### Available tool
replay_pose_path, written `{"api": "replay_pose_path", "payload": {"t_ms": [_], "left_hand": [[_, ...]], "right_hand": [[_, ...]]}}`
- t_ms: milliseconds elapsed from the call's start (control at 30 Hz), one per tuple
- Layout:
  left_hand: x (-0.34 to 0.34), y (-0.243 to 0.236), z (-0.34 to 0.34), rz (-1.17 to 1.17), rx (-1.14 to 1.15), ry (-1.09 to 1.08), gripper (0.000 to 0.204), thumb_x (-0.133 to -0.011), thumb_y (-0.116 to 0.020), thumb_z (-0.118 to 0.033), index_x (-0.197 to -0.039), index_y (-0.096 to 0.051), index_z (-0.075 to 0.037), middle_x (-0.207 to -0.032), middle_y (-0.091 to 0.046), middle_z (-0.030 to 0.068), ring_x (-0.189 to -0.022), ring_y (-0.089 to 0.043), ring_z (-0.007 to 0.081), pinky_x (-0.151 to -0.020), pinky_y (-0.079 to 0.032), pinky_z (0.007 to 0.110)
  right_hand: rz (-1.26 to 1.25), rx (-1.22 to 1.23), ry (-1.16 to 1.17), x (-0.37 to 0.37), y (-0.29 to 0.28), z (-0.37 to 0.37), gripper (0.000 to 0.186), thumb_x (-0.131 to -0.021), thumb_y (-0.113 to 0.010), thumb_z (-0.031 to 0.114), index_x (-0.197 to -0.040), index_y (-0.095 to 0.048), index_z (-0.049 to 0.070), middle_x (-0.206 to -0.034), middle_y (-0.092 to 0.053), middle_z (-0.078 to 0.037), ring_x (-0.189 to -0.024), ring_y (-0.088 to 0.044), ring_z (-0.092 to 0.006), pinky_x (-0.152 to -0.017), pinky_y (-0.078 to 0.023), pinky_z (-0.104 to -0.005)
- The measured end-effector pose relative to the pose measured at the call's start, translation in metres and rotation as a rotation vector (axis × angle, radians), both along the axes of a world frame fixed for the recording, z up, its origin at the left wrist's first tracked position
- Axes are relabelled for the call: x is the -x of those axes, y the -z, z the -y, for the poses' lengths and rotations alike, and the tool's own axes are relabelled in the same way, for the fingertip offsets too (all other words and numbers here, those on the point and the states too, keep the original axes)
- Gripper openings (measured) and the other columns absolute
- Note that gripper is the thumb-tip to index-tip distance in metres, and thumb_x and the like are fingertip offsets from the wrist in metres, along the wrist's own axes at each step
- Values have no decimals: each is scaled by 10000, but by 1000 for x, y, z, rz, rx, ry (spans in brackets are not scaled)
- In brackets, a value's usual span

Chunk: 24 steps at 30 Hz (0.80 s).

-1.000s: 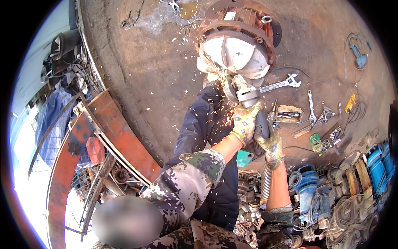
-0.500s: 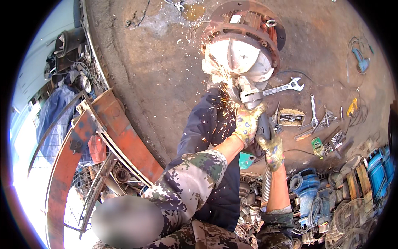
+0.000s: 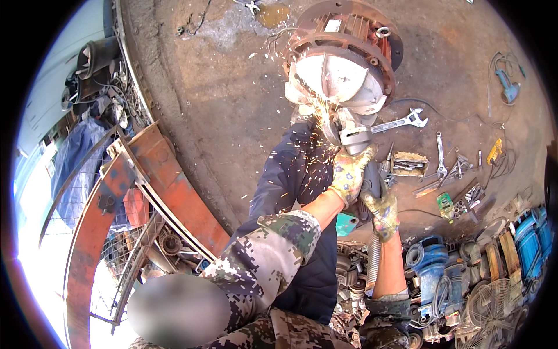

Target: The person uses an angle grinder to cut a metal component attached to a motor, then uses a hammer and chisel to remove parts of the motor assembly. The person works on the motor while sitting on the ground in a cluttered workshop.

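My left hand [image 3: 349, 176], in a patterned work glove, is wrapped round the front of an angle grinder [image 3: 371, 179], just behind its head. My right hand [image 3: 383, 216], gloved alike, closes on the rear of the grinder's dark body. The grinder's disc meets the near side of a pale bladed impeller [image 3: 340, 81], and orange sparks spray left and toward me. A rusty flanged motor housing [image 3: 351, 42] lies behind the impeller. Just right of the grinder head lies an adjustable wrench [image 3: 401, 121]; the head partly hides its handle end. The exact contact point is lost in glare.
On the right lie a combination spanner [image 3: 440, 154], a box of small tools [image 3: 409, 164] and a blue power tool [image 3: 507, 87] with a cord. Blue pump parts [image 3: 427, 256] crowd the lower right. A curved rusty steel frame [image 3: 174, 180] stands at left.
The grinder and both hands keep nearly the same place against the impeller. The spark spray is thinner and spreads less to the left. The view has shifted very slightly.
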State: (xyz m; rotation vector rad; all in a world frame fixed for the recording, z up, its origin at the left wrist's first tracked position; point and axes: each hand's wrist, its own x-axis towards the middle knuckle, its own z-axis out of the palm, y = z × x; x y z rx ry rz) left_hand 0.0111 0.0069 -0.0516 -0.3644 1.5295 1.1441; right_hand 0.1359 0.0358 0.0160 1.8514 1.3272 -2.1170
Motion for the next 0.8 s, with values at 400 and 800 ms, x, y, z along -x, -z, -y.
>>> {"api": "replay_pose_path", "payload": {"t_ms": [400,800], "left_hand": [[-1,-8,-2,10,0,-6,276,-923,-783,-199,-1073,-661,-3,-860,-710,73,-701,-678,154,-623,-560,314],[-3,-6,2,23,10,-2,273,-928,-784,-226,-1056,-659,-19,-870,-699,73,-702,-670,151,-615,-555,318]], "right_hand": [[-26,95,95,2,-6,-1,600,-889,-782,110,-1414,-541,-52,-1109,-708,-103,-809,-686,-112,-632,-589,-277],[-18,82,110,-3,-3,7,614,-891,-779,92,-1431,-522,-49,-1085,-710,-96,-783,-686,-121,-624,-585,-279]]}}
